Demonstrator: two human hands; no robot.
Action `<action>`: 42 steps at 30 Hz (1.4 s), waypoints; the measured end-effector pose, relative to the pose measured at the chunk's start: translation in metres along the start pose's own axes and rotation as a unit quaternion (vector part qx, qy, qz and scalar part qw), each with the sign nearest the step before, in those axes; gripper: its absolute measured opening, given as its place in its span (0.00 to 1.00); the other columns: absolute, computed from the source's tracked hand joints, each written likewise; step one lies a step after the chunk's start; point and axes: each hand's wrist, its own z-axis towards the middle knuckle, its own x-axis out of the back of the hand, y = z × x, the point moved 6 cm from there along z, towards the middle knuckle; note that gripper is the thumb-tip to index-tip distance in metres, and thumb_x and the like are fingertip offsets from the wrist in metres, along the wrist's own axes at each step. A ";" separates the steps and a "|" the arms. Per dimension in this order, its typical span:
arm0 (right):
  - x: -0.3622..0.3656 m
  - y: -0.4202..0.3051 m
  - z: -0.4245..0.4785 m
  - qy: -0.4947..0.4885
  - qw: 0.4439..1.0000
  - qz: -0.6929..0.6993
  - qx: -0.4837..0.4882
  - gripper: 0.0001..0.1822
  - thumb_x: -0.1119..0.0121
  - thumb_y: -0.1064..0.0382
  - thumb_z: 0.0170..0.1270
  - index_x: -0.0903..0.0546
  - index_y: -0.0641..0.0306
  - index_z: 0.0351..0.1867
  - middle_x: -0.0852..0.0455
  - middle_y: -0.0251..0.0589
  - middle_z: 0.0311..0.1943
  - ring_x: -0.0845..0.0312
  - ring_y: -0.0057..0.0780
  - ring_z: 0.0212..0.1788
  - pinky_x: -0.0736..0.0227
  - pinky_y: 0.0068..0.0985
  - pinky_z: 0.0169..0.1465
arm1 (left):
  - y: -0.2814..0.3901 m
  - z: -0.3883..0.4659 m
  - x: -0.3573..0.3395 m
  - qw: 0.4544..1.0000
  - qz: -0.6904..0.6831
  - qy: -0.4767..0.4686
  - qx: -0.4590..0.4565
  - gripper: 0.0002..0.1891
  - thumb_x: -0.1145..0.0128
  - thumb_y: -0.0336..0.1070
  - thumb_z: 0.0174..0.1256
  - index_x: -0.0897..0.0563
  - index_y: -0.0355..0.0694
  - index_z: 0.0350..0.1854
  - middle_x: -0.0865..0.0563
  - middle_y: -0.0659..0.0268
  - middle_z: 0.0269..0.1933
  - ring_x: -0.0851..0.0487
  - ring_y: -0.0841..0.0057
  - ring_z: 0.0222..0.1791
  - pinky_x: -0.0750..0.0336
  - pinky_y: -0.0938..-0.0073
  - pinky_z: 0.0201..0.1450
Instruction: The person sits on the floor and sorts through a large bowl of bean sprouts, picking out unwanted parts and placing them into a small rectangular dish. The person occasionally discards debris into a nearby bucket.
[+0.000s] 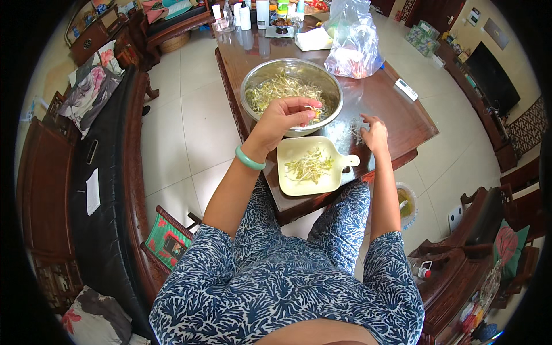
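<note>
My left hand pinches bean sprouts between thumb and fingers, over the near rim of a large stainless steel bowl. A heap of bean sprouts lies inside that bowl. To the right, my right hand hovers over the dark wooden table with its fingers apart, beside a small pile of thin sprout roots. Nearest my body sits a pale yellow square dish with a short handle pointing right. Loose sprouts are spread across its middle.
Behind the bowl on the glossy table stand a clear plastic bag, a white tissue pack and several bottles. A white remote control lies near the right edge. A lined waste bin is on the floor at right.
</note>
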 end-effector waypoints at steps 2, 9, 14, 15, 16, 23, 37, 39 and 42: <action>-0.001 0.007 0.002 0.013 0.998 0.054 -0.019 0.25 0.37 0.70 0.52 0.15 0.55 0.55 0.11 0.46 0.40 0.15 0.44 0.45 0.22 0.35 0.54 | 0.001 -0.003 -0.002 1.000 0.000 -0.003 -0.006 0.14 0.38 0.28 0.67 0.15 0.36 0.54 0.14 0.71 0.46 0.22 0.88 0.40 0.26 0.84 0.45; 0.006 0.002 -0.010 0.017 0.993 0.111 -0.031 0.13 0.43 0.67 0.61 0.11 0.64 0.43 0.12 0.57 0.37 0.13 0.49 0.42 0.20 0.36 0.51 | -0.008 -0.022 -0.010 0.997 0.061 -0.002 0.045 0.13 0.36 0.28 0.66 0.14 0.34 0.52 0.12 0.68 0.46 0.18 0.86 0.44 0.24 0.83 0.50; 0.004 0.001 -0.009 0.039 0.998 0.043 0.010 0.15 0.45 0.57 0.68 0.12 0.64 0.42 0.14 0.58 0.36 0.16 0.55 0.42 0.23 0.39 0.49 | -0.028 -0.035 -0.017 0.996 0.063 -0.003 0.058 0.12 0.37 0.27 0.67 0.14 0.31 0.50 0.11 0.65 0.47 0.16 0.84 0.44 0.22 0.82 0.50; 0.005 -0.002 -0.009 0.038 0.999 0.027 0.001 0.15 0.45 0.56 0.69 0.12 0.64 0.42 0.14 0.58 0.36 0.17 0.56 0.42 0.23 0.40 0.49 | -0.034 -0.036 -0.017 0.996 0.071 0.001 0.062 0.12 0.37 0.27 0.67 0.13 0.31 0.50 0.11 0.65 0.47 0.16 0.84 0.44 0.22 0.83 0.50; 0.007 -0.003 -0.009 0.023 0.999 0.004 -0.036 0.16 0.42 0.53 0.69 0.12 0.64 0.40 0.14 0.57 0.34 0.16 0.55 0.39 0.23 0.39 0.46 | -0.039 -0.038 -0.017 0.995 0.079 0.006 0.065 0.12 0.37 0.28 0.66 0.13 0.31 0.50 0.11 0.66 0.46 0.17 0.85 0.43 0.22 0.83 0.49; 0.005 0.010 -0.010 0.060 0.994 0.076 -0.059 0.11 0.29 0.58 0.60 0.11 0.65 0.34 0.12 0.50 0.27 0.13 0.36 0.29 0.21 0.28 0.38 | -0.056 -0.046 -0.016 0.987 0.133 0.028 0.082 0.12 0.44 0.26 0.67 0.13 0.30 0.49 0.11 0.67 0.41 0.18 0.85 0.39 0.24 0.83 0.44; 0.024 -0.003 -0.011 0.004 0.982 0.169 -0.087 0.14 0.38 0.71 0.58 0.13 0.60 0.46 0.09 0.43 0.32 0.12 0.35 0.36 0.21 0.30 0.46 | -0.048 -0.067 -0.001 0.922 0.366 0.123 0.018 0.12 0.42 0.30 0.68 0.13 0.38 0.50 0.09 0.65 0.35 0.15 0.83 0.34 0.22 0.79 0.39; 0.035 -0.012 -0.012 0.011 0.991 0.113 -0.074 0.18 0.35 0.70 0.57 0.14 0.58 0.51 0.09 0.40 0.36 0.13 0.36 0.43 0.22 0.31 0.50 | -0.045 -0.072 0.002 0.924 0.355 0.144 0.012 0.11 0.40 0.29 0.68 0.13 0.38 0.50 0.10 0.66 0.35 0.16 0.84 0.34 0.22 0.80 0.39; 0.037 -0.008 -0.014 0.065 0.998 0.005 -0.010 0.26 0.30 0.69 0.52 0.17 0.52 0.56 0.13 0.37 0.54 0.21 0.39 0.60 0.27 0.35 0.59 | -0.042 -0.078 0.002 0.923 0.346 0.171 -0.005 0.11 0.39 0.29 0.66 0.13 0.38 0.49 0.11 0.65 0.35 0.17 0.82 0.32 0.23 0.80 0.37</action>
